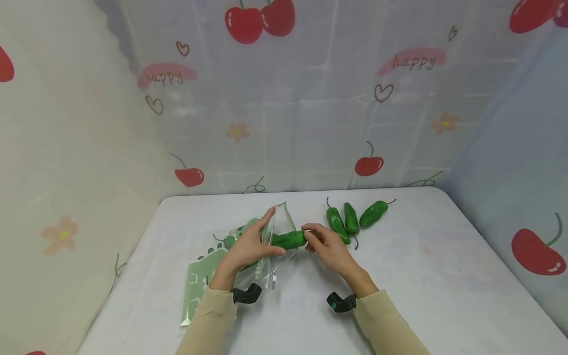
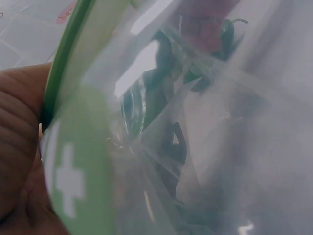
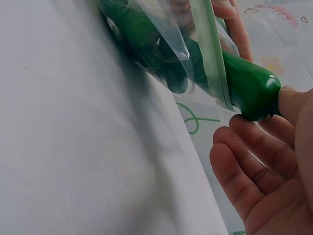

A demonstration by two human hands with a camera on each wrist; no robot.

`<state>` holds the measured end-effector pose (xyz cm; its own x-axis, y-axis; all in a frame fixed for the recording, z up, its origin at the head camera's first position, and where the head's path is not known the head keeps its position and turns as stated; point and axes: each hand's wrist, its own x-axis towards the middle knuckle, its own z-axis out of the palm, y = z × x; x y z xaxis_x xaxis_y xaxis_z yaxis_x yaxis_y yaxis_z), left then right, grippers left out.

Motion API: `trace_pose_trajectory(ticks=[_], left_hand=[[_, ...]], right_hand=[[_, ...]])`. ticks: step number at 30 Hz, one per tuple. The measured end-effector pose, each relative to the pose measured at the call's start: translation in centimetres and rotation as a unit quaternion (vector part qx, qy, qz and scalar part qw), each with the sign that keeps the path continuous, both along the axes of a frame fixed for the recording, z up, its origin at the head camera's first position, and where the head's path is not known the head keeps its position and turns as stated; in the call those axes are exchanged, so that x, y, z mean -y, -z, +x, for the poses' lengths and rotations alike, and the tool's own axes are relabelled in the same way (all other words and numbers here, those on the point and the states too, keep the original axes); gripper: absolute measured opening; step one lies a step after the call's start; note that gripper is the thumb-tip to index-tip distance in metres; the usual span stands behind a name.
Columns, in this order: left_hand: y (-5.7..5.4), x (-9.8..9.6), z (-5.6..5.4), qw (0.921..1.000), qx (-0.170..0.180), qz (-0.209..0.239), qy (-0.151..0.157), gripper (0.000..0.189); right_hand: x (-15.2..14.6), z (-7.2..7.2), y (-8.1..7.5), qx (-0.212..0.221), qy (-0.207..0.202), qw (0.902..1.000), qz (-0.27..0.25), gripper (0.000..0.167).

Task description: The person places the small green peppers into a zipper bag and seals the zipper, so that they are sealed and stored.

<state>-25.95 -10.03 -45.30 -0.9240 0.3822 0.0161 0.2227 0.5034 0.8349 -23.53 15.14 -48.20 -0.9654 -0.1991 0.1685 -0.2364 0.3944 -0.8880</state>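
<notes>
A clear zip bag [image 1: 197,286] with a green printed design lies towards the left of the table, its mouth raised and facing right. My left hand [image 1: 248,246] holds it near the mouth, thumb and fingers spread around the opening. Through the film, green peppers [image 2: 146,103] show inside. My right hand [image 1: 326,246] pinches another green pepper [image 1: 290,240] at its stem end. In the right wrist view, this pepper [image 3: 252,88] passes through the green zip edge [image 3: 212,54], with its stem end outside the bag.
Three more green peppers lie on the white table [image 1: 426,266] beyond my right hand: one pepper [image 1: 337,224] nearest, a middle pepper [image 1: 351,218] and a right pepper [image 1: 374,213]. A cherry-patterned curtain [image 1: 310,133] stands behind the table and along both sides.
</notes>
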Motion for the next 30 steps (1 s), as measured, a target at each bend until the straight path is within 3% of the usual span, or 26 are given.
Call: trace_pose_trajectory(ticks=[9, 16, 22, 30], left_hand=[[-0.2, 0.1, 0.0, 0.9997, 0.014, 0.016, 0.011, 0.114], [-0.3, 0.2, 0.0, 0.9997, 0.010, 0.016, 0.016, 0.114], [-0.3, 0.3, 0.0, 0.9998, 0.008, 0.018, 0.009, 0.114], [-0.2, 0.3, 0.1, 0.9993, 0.015, 0.031, 0.011, 0.114]], right_hand=[[0.7, 0.1, -0.1, 0.000, 0.037, 0.9985, -0.039, 0.020], [1.3, 0.2, -0.1, -0.005, 0.059, 0.9960, -0.067, 0.021], [1.6, 0.3, -0.3, -0.016, 0.044, 0.9962, -0.074, 0.013], [1.8, 0.8, -0.5, 0.004, 0.020, 0.9973, -0.071, 0.012]])
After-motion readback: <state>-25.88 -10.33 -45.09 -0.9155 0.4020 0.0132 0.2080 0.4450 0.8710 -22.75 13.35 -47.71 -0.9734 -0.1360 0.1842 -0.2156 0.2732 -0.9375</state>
